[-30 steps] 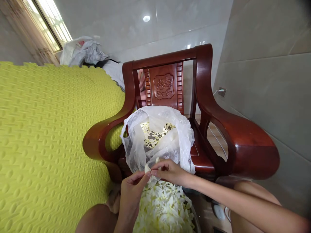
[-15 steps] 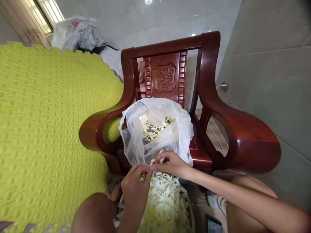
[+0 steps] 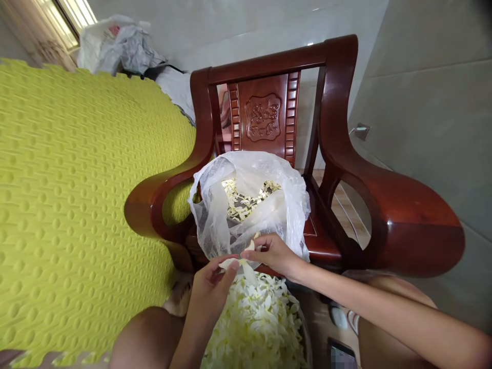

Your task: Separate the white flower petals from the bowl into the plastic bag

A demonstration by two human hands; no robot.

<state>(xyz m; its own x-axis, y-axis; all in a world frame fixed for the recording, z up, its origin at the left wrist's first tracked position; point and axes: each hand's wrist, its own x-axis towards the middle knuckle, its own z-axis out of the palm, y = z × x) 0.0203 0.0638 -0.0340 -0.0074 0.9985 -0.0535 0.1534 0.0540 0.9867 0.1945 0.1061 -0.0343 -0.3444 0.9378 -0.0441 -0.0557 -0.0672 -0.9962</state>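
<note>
Between my hands is a white flower (image 3: 249,271) with long petals. My left hand (image 3: 211,284) pinches it by a petal, thumb on top. My right hand (image 3: 274,255) is closed, thumb against forefinger, at the flower's far side, with pale petals showing at its fingertips. Below both hands a heap of white and yellowish flowers (image 3: 261,318) fills a round container, of which only the right rim (image 3: 306,333) shows. Just beyond my fingers an open translucent plastic bag (image 3: 257,169) stands on a chair seat, with loose pale petals (image 3: 246,205) inside.
The dark red wooden armchair (image 3: 265,115) faces me, its broad armrests on both sides. A yellow textured foam mat (image 3: 77,205) covers the left. Plastic bags (image 3: 119,46) lie behind it. On the floor at lower right is a phone (image 3: 342,353).
My hands have moved slightly apart, and the flower between them now shows its spread petals. The view has shifted a little.
</note>
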